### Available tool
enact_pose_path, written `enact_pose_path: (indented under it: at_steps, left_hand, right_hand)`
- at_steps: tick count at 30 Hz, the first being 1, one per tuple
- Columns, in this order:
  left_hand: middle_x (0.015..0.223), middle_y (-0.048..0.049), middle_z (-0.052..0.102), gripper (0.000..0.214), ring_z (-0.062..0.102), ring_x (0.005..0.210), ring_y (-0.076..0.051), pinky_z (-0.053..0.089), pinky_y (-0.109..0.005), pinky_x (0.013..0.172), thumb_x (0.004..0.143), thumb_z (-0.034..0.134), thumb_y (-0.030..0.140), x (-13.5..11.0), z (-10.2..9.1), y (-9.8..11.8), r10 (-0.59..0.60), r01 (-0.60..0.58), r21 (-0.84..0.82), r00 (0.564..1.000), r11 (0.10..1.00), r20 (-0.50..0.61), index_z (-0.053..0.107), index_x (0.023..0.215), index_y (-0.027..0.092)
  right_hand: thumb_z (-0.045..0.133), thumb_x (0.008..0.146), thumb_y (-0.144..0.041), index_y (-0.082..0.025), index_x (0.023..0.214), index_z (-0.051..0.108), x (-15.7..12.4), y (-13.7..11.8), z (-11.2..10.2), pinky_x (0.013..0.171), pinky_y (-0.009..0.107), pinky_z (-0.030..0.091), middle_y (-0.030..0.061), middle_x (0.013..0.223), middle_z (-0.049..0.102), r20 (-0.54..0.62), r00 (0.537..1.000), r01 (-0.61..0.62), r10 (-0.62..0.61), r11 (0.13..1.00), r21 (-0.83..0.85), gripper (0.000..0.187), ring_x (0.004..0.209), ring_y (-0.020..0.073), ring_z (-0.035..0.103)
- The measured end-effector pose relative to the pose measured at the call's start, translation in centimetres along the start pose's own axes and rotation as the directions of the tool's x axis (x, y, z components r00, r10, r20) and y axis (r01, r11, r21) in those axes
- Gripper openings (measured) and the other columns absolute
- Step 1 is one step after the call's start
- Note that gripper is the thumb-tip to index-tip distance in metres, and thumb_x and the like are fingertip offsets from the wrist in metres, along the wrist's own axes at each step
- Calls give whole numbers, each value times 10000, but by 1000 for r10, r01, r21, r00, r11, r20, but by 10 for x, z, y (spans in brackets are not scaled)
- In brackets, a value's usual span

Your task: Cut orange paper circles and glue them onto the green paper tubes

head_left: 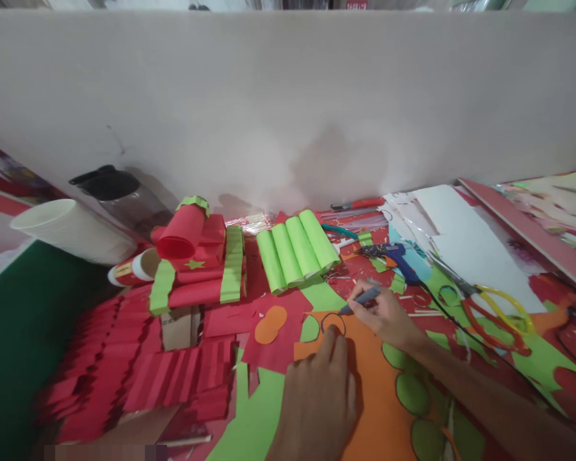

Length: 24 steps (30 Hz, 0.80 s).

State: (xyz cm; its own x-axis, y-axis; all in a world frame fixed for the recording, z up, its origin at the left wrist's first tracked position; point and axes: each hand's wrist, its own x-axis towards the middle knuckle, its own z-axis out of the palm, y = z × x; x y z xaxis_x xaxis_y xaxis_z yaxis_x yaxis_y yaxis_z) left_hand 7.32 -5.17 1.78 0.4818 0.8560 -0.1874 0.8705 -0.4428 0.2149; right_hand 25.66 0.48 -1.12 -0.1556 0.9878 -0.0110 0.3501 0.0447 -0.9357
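Observation:
My right hand (386, 314) is closed around a grey pen (362, 299), its tip resting on an orange paper sheet (374, 410) where a small dark circle outline (333, 324) is drawn. My left hand (317, 397) lies on the same orange sheet just below that circle, fingers pressed together and pointing toward it, holding the paper down. A cut orange double-circle shape (270, 324) lies on red paper to the left.
Red paper tubes with green strips (192, 259), a row of green paper rolls (297, 250), pleated red paper (139, 378), a blue glue gun (393, 256), scissors with red and yellow handles (494, 314), white sheets (461, 243), a white cup (72, 230), a dark-lidded jar (120, 195), a white wall behind.

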Motion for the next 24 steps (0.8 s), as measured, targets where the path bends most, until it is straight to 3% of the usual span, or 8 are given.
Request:
enact_pose_path:
  at_steps: [13,17,20,24]
  left_hand:
    - [1414,-84,576,323,678,678,-186,385,-298,501,882,468,188,2,6,-3,-11,11,-47,1000,999,1,582,1176,257]
    - [1307,-78,631,301,679,736,-202,343,-296,516,875,482,149,6,9,-8,-33,30,-107,999,994,-24,596,1131,259]
    - [1193,-59,661,334,669,758,-201,313,-292,530,866,469,88,10,10,-13,-50,35,-203,997,979,-66,585,1120,273]
    - [1125,-81,628,202,637,731,-196,292,-289,532,966,420,190,14,14,-15,-140,77,-339,976,938,-166,547,1111,250]
  right_hand:
    - [590,882,-285,-208,754,508,-3,-3,-2,459,218,294,-61,600,418,-27,1000,10,-9,999,34,171,497,92,378]
    - [566,932,-399,-207,918,612,-5,-11,-11,447,223,360,-34,664,541,-57,998,0,4,998,69,198,478,101,457]
    - [543,954,-406,-224,1078,664,-6,-19,-23,567,249,465,30,869,682,-15,999,42,-43,996,-82,251,650,150,605]
    - [492,965,-295,-250,1050,694,-10,-28,-31,772,301,482,42,1006,727,124,987,142,-104,922,-361,224,903,205,659]
